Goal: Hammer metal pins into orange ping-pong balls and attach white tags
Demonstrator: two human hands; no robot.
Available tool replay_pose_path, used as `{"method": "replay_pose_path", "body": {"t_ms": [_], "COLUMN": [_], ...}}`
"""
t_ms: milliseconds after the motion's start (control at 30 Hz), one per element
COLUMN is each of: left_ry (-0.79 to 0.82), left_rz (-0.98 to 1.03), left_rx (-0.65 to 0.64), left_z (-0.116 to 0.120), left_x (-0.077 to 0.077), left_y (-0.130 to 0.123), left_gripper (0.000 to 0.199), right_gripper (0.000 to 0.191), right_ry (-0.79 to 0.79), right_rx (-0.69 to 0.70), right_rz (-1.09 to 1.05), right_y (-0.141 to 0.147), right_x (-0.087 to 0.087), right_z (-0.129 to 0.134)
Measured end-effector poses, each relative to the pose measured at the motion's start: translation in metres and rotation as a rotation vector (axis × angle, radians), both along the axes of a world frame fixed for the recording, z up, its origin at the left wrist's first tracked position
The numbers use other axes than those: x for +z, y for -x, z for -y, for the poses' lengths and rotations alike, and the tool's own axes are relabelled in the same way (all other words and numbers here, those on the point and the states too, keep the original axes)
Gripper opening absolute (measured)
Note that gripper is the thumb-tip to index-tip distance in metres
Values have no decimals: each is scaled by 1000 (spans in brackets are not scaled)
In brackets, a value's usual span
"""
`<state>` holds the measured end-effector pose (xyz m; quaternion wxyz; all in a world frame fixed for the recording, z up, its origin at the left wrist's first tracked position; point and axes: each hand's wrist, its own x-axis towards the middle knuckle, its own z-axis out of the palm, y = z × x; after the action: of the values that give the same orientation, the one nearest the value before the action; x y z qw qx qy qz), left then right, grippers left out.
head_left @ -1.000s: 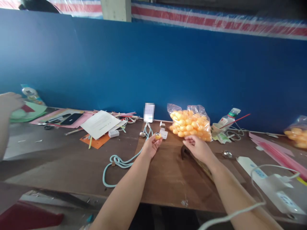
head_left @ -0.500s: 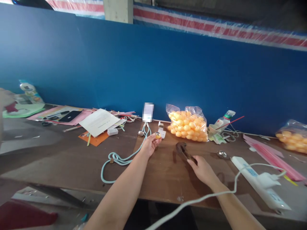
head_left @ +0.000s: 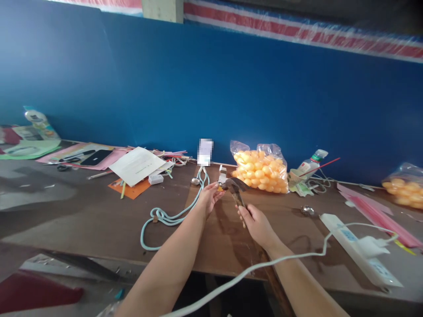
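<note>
My left hand pinches a small shiny object with a yellow part above the brown table. My right hand is wrapped round the wooden handle of a hammer, whose dark head is at or very near the object in my left hand; contact is hard to make out. Just behind them stands a small white box. A shiny metal piece lies left of my left hand, by the light blue cord. Another metal piece rests to the right.
A bag of orange balls sits behind the hammer, and a second bag at far right. A white power strip trails a cable across my right forearm. Papers and a phone lie left. A blue partition stands behind.
My right hand has moved left and up with the hammer, bringing its head beside my left hand. The hand at the far left edge is out of view.
</note>
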<state>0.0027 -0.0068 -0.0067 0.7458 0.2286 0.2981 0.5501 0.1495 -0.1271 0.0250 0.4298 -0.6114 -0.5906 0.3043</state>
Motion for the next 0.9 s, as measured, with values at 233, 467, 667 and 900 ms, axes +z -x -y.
{"method": "replay_pose_path", "body": {"t_ms": [233, 467, 667, 900], "left_ry": [-6, 33, 10, 43], "left_rz": [16, -1, 17, 20], "left_rx": [5, 15, 11, 2], "left_z": [1, 1, 3, 2], "left_x": [2, 1, 3, 2], "left_y": [1, -1, -1, -2], "left_gripper": [10, 7, 7, 5], "right_gripper": [36, 33, 36, 37], "right_ry": [-52, -53, -69, -36], "right_rx": [-11, -14, -16, -1], "right_rz": [105, 142, 132, 170], "right_y": [-2, 0, -2, -2], "right_x": [6, 5, 6, 4], "right_z": [5, 3, 4, 1]}}
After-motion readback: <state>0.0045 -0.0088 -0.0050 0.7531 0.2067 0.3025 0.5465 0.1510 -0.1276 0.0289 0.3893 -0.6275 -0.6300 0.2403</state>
